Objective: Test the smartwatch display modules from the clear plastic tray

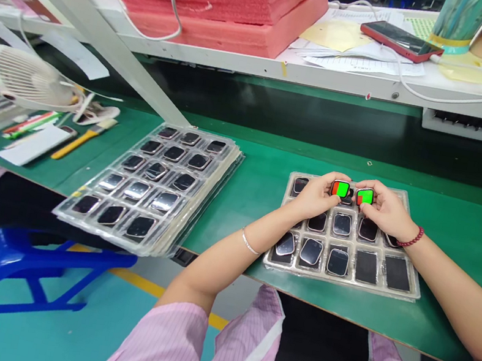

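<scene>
My left hand [323, 194] is closed on a square smartwatch [340, 189] whose lit screen shows orange and green blocks. A second smartwatch [365, 197], lit in the same colours, is pinched in my right hand [379, 206]. The two watches are held side by side, a small gap apart, above a clear plastic tray [341, 282]. Dark-screened watches, such as one in the front row [338, 262], lie in the tray's pockets. Two front-right pockets [381, 270] hold no watch. My hands and forearms hide part of the back rows.
To the left, a stack of clear trays [164, 248] holds more dark-screened watches. Beyond it are a yellow-handled brush [84, 139] and a white fan [30, 78]. A shelf edge [261, 67] crosses above, carrying pink foam blocks [225, 6] and a phone [400, 40]. A blue stool [10, 270] stands below.
</scene>
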`<move>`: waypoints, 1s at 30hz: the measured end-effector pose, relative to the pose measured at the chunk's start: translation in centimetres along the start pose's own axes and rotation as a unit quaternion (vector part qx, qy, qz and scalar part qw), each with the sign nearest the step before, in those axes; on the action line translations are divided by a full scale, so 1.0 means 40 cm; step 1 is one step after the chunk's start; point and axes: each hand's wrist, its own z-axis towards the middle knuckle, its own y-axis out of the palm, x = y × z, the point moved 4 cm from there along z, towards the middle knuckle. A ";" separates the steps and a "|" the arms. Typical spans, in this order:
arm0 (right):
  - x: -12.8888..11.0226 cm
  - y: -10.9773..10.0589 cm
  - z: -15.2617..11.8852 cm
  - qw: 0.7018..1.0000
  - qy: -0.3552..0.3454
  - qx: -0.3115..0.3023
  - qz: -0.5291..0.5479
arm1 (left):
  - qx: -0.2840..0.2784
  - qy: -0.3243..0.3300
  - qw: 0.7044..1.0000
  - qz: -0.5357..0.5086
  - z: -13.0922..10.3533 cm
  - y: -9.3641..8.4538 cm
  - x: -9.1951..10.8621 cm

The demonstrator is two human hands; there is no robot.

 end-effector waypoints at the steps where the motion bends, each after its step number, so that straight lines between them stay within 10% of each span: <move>1: -0.001 0.000 -0.001 1.000 -0.001 0.000 -0.003 | -0.005 -0.002 1.000 -0.007 0.000 0.001 0.000; 30: -0.016 0.003 0.000 0.999 0.013 -0.005 0.032 | -0.016 -0.004 0.999 -0.027 0.002 0.006 -0.002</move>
